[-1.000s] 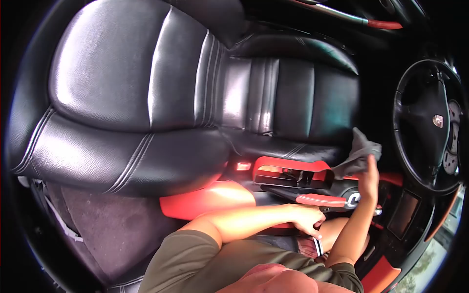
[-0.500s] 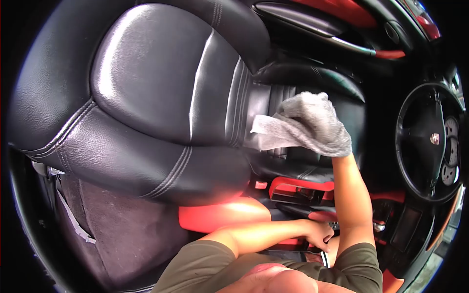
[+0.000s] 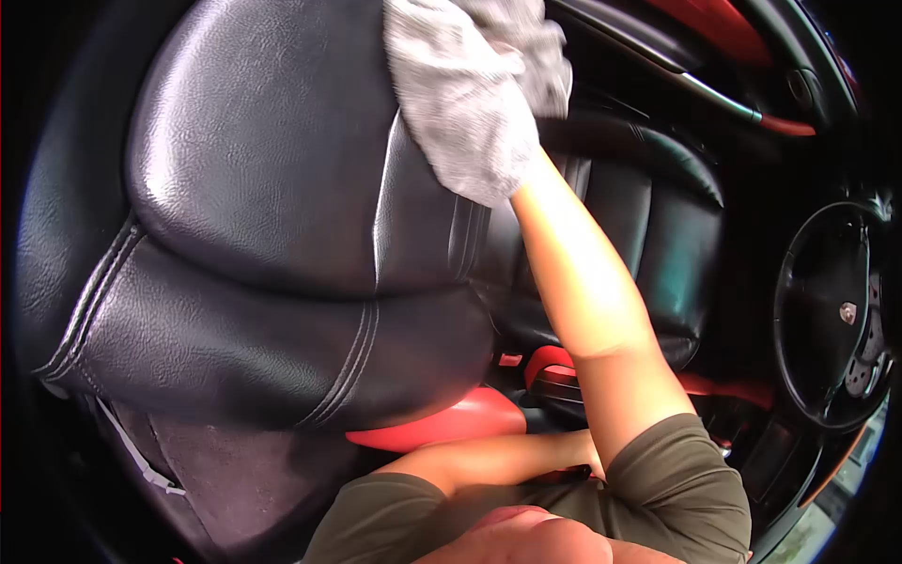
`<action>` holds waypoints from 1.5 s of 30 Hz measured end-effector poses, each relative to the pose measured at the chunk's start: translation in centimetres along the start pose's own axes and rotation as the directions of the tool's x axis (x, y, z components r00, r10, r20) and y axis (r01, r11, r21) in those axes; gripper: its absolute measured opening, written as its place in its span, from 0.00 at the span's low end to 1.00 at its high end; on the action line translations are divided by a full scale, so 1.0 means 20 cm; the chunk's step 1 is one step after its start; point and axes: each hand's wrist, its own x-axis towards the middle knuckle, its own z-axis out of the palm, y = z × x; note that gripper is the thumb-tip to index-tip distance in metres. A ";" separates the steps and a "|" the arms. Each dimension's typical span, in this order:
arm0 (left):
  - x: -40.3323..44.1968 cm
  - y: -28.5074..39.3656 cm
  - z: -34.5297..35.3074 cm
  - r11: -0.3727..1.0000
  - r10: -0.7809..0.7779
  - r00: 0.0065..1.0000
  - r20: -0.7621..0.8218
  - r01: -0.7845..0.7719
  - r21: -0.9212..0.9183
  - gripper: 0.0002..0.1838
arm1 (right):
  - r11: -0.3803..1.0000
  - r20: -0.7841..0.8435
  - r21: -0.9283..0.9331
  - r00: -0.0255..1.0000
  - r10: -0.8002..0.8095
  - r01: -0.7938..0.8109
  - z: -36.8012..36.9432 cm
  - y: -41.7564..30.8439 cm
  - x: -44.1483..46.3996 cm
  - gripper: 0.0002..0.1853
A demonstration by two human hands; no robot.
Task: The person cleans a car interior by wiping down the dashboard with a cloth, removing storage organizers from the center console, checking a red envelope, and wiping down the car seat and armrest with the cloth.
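Note:
A pale grey cloth (image 3: 460,103) covers my right hand, whose fingers are hidden inside its folds. The wrapped hand presses near the far side of the black leather seat backrest (image 3: 272,141), with a loose part of the cloth hanging beyond it. My right forearm reaches up across the seat cushion (image 3: 672,254). Down by the centre console, my left hand (image 3: 594,455) is mostly hidden behind my right upper arm, so its fingers cannot be made out.
To the right is the black steering wheel (image 3: 782,320). The door panel with its silver-and-red handle (image 3: 723,97) runs along the top. A red trim piece (image 3: 451,419) and a red-edged handbrake area (image 3: 550,362) lie beside the seat. Behind the seat, a grey belt strap (image 3: 141,451) shows.
My right hand with the cloth has moved up and left, from above the seat cushion to the backrest's far side. My left hand has become more hidden, and the view has shifted slightly.

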 end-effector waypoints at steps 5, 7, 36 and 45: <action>0.02 0.01 0.00 0.998 -0.040 0.999 0.034 0.038 0.041 0.23 | 0.999 0.086 0.030 0.996 0.040 -0.042 0.01 0.03 -0.15 0.20; 0.02 0.01 0.00 0.996 -0.056 0.998 0.042 0.053 0.067 0.23 | 0.995 0.135 0.053 0.988 0.072 -0.080 0.00 0.03 -0.23 0.20; 0.04 -0.05 0.07 0.915 0.301 0.921 -0.248 -0.353 -0.198 0.22 | -0.623 0.428 0.537 -0.453 0.782 -0.568 0.07 0.26 0.17 0.19; 0.01 0.01 0.00 0.967 0.164 0.981 -0.105 -0.181 -0.180 0.20 | 0.897 0.449 -0.432 0.884 0.126 0.091 -0.02 0.11 -0.15 0.09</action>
